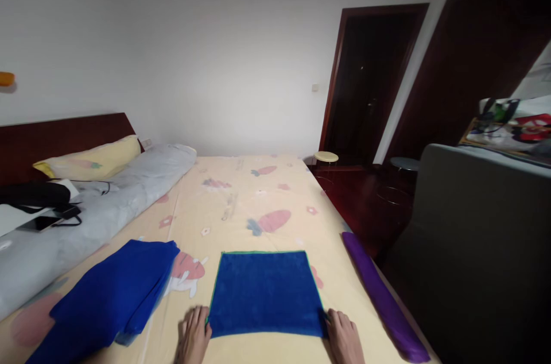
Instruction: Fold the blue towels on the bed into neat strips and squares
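Note:
A dark blue cloth point(266, 294) with a thin green edge lies spread flat on the bed, its near edge towards me. My left hand point(196, 334) pinches its near left corner between thumb and fingers. At the near right corner, my right hand point(344, 336) has its fingers closed on the cloth too. Left of these, a loosely folded pile of brighter blue fabric point(116, 289) rests on the sheet. Beyond my right hand, a long purple roll point(383, 298) lies along the bed's right edge.
The bed sheet point(241, 203) is cream with carrot prints. A grey bundled quilt point(142, 180), a yellow pillow point(99, 160) and a phone point(47, 220) are on the left. Past the right edge stand a round stool point(326, 156) and a grey panel point(477, 255). A dark doorway point(370, 88) is behind.

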Available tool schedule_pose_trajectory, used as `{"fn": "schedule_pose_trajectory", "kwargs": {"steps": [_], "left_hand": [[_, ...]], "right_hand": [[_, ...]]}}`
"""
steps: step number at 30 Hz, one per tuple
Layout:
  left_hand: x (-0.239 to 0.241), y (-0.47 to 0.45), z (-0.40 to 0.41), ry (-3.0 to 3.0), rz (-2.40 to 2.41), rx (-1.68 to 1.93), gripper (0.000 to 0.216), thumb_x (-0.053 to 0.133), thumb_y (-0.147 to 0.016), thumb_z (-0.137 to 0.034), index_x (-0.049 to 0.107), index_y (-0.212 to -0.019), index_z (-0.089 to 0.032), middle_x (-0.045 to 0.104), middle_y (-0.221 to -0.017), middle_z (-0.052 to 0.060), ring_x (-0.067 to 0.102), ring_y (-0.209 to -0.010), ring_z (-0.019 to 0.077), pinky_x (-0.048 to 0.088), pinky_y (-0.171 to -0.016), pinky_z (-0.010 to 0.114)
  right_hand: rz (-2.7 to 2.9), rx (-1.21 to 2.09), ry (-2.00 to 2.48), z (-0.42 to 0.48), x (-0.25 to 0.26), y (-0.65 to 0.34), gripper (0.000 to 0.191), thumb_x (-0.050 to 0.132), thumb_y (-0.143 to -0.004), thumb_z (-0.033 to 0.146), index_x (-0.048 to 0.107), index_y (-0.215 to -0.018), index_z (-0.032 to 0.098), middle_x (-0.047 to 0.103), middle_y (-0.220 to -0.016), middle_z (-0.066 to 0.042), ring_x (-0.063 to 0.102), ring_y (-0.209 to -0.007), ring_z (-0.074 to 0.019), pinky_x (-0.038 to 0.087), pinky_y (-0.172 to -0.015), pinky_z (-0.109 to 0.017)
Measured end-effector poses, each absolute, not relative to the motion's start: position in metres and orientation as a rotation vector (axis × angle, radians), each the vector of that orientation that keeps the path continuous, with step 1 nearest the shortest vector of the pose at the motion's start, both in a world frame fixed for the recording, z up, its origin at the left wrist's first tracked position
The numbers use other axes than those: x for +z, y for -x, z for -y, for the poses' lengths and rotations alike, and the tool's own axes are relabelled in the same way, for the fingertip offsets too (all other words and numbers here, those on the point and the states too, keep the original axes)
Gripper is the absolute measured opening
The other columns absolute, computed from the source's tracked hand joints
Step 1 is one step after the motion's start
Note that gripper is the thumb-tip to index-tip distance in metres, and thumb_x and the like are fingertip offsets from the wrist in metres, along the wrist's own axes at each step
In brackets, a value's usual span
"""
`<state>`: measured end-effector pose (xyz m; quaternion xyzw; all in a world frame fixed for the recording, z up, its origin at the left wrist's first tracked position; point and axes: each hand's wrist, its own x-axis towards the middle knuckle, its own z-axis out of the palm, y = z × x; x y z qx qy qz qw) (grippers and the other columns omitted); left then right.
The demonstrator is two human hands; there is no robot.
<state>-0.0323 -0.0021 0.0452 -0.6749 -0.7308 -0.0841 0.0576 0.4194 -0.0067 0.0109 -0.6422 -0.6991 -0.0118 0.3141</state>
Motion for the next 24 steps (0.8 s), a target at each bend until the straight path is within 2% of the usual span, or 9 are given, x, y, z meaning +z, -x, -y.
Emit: {"fn": "schedule_pose_trajectory", "kwargs": {"steps": [3,5,8,10,12,15,19,21,24], "left_hand": [[0.061,0.026,0.005,2.217,2.177,-0.167,0.047,0.035,-0.081,-0.005,0.066,-0.107,-0.03,0.067,-0.113,0.002,0.054,-0.114,0.0183,0.034,-0.097,0.035],[0.072,0.019,0.006,2.263,2.2,-0.132,0.044,0.036,-0.082,-0.01,0.066,-0.107,-0.03,0.067,-0.115,0.003,0.053,-0.115,0.0196,0.032,-0.098,0.037],[0.085,0.001,0.006,2.145,2.28,-0.088,0.039,0.035,-0.089,-0.031,0.067,-0.11,-0.024,0.064,-0.122,0.009,0.049,-0.122,0.0278,0.028,-0.102,0.047],[0.088,-0.013,0.006,2.053,2.329,-0.021,0.047,0.038,-0.088,-0.045,0.065,-0.116,-0.018,0.061,-0.128,0.015,0.045,-0.126,0.0342,0.025,-0.104,0.054],[0.086,-0.021,0.007,1.994,2.361,0.035,0.056,0.043,-0.084,-0.05,0.062,-0.121,-0.013,0.058,-0.131,0.02,0.045,-0.127,0.0374,0.025,-0.105,0.056],[0.075,-0.022,0.009,1.954,2.327,0.0,0.053,0.044,-0.085,-0.045,0.061,-0.122,-0.012,0.059,-0.129,0.02,0.048,-0.125,0.0365,0.031,-0.102,0.054],[0.047,-0.03,0.01,2.091,2.162,-0.214,0.038,0.041,-0.089,-0.029,0.064,-0.118,-0.022,0.065,-0.123,0.011,0.055,-0.118,0.0285,0.041,-0.097,0.044],[0.03,-0.05,0.009,2.166,2.109,-0.307,0.038,0.04,-0.089,-0.025,0.065,-0.118,-0.027,0.066,-0.123,0.007,0.057,-0.117,0.0254,0.043,-0.098,0.041],[0.006,-0.089,0.005,2.267,2.07,-0.371,0.04,0.042,-0.088,-0.022,0.063,-0.122,-0.031,0.065,-0.128,0.004,0.056,-0.12,0.0234,0.044,-0.1,0.039]], "right_hand": [[1.96,-0.049,1.636,0.007,0.007,-0.421,0.027,0.044,-0.088,0.02,0.058,-0.111,0.024,0.062,-0.095,-0.005,0.055,-0.085,-0.0194,0.036,-0.079,-0.033],[2.001,-0.086,1.652,0.008,0.011,-0.418,0.028,0.048,-0.085,0.021,0.059,-0.11,0.025,0.062,-0.097,-0.005,0.055,-0.086,-0.02,0.036,-0.079,-0.035],[1.999,-0.192,1.773,0.008,0.023,-0.403,0.02,0.048,-0.088,0.03,0.063,-0.101,0.028,0.063,-0.093,-0.004,0.053,-0.084,-0.0217,0.034,-0.076,-0.037],[1.973,-0.269,1.878,0.008,0.032,-0.39,0.019,0.049,-0.088,0.038,0.064,-0.094,0.028,0.063,-0.09,-0.005,0.052,-0.085,-0.0245,0.033,-0.077,-0.04],[1.925,-0.327,1.958,0.008,0.037,-0.38,0.02,0.052,-0.086,0.04,0.063,-0.092,0.025,0.062,-0.087,-0.006,0.052,-0.085,-0.0268,0.033,-0.078,-0.043],[1.861,-0.384,1.945,0.01,0.032,-0.374,0.02,0.051,-0.085,0.037,0.061,-0.094,0.023,0.062,-0.09,-0.008,0.054,-0.085,-0.0275,0.034,-0.08,-0.044],[1.844,-0.383,1.73,0.012,0.019,-0.354,0.024,0.05,-0.084,0.024,0.057,-0.107,0.025,0.064,-0.1,-0.007,0.056,-0.089,-0.0249,0.034,-0.082,-0.041],[1.898,-0.287,1.607,0.012,0.015,-0.326,0.028,0.053,-0.08,0.02,0.056,-0.107,0.026,0.064,-0.097,-0.005,0.056,-0.087,-0.0232,0.035,-0.08,-0.038],[1.978,-0.158,1.504,0.007,0.01,-0.273,0.022,0.055,-0.078,0.02,0.056,-0.099,0.027,0.062,-0.089,-0.002,0.055,-0.082,-0.0219,0.037,-0.078,-0.036]]}}
